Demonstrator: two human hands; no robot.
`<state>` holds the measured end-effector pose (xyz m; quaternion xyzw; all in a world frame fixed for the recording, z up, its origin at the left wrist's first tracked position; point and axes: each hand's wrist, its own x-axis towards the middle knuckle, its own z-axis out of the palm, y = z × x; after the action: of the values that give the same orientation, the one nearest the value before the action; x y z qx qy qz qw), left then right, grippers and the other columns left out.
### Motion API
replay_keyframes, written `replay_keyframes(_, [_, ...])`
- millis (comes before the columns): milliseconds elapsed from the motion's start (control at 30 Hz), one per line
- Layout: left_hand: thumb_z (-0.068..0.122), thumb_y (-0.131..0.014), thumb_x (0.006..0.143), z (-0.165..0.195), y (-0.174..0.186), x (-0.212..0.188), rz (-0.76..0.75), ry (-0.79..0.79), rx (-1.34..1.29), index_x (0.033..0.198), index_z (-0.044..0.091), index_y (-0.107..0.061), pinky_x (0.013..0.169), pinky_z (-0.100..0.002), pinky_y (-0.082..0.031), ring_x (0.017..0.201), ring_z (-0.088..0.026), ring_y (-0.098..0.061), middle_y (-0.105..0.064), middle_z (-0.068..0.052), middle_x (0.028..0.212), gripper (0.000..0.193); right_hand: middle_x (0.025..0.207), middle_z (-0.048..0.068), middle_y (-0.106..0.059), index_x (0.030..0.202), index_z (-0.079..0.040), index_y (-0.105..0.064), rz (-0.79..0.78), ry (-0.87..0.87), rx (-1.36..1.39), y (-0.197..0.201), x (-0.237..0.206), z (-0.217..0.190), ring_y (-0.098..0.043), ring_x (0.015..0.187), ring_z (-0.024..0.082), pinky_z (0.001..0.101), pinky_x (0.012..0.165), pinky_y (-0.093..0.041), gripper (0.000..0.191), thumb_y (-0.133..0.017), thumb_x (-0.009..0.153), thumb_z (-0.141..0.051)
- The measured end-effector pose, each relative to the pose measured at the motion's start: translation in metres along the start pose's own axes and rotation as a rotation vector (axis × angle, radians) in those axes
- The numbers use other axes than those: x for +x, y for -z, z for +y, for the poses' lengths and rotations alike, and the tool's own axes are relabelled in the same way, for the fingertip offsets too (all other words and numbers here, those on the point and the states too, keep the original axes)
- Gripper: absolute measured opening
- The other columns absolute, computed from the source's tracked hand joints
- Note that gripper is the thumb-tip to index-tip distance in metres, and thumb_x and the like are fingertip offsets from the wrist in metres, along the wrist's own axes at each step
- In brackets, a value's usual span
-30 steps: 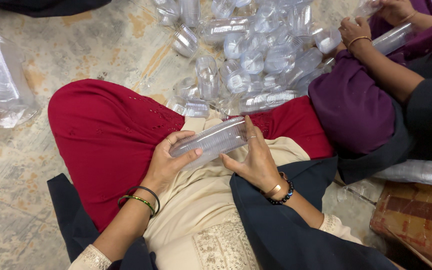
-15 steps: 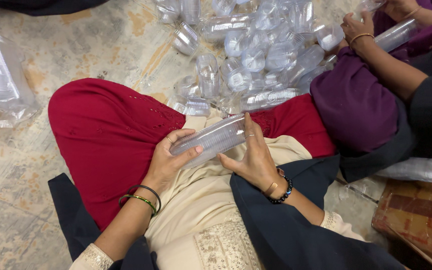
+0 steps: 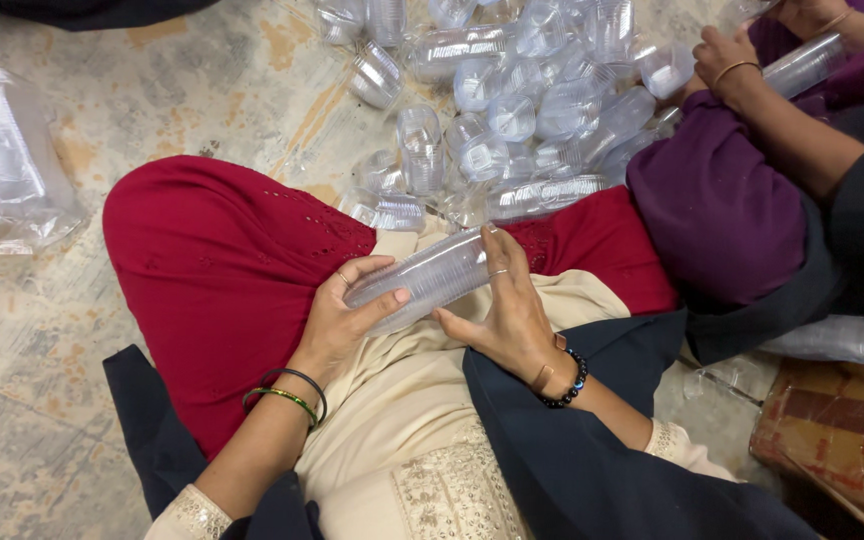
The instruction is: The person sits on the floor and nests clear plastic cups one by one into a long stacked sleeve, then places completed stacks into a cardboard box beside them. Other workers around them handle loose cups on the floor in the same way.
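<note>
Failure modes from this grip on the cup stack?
The stack of clear cups lies sideways across the lap, left hand at one end, right hand along the other; it could pull apart mid-stack. The loose cup pile sits close ahead, so a dropped piece could get lost in it.

The left hand [image 3: 337, 320] curls its fingers [image 3: 377, 297] inward, palm up, over the lap. The right hand [image 3: 502, 310] faces it, fingers extended upward, both forearms angled inward.
</note>
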<state>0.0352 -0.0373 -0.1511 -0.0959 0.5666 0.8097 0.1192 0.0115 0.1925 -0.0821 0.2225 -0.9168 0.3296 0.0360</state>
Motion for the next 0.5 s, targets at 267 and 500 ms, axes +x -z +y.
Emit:
replay_keyframes(267, [0.02,-0.085,0.079,-0.001,-0.001,0.002,0.02,0.022,0.012,0.128,0.0,-0.063,0.096,-0.032,-0.054,0.111,-0.018,-0.066,-0.069,-0.012,0.12,0.057,0.159,0.037,-0.026,0.157,0.002,-0.027,0.005,0.027,0.0,-0.006,-0.003,0.008,-0.038,0.146,0.052,0.0498,0.115,-0.044,0.111,-0.091,0.073,-0.033])
replay_keyframes(500, [0.02,-0.085,0.079,0.0,-0.002,0.003,0.039,0.039,0.007,0.127,0.001,-0.063,0.094,-0.032,-0.055,0.109,-0.018,-0.066,-0.069,-0.012,0.119,0.057,0.157,0.038,-0.022,0.157,0.002,-0.024,-0.032,0.006,-0.037,-0.011,-0.001,0.011,-0.034,0.145,0.054,0.0528,0.114,-0.041,0.122,-0.094,0.067,-0.042])
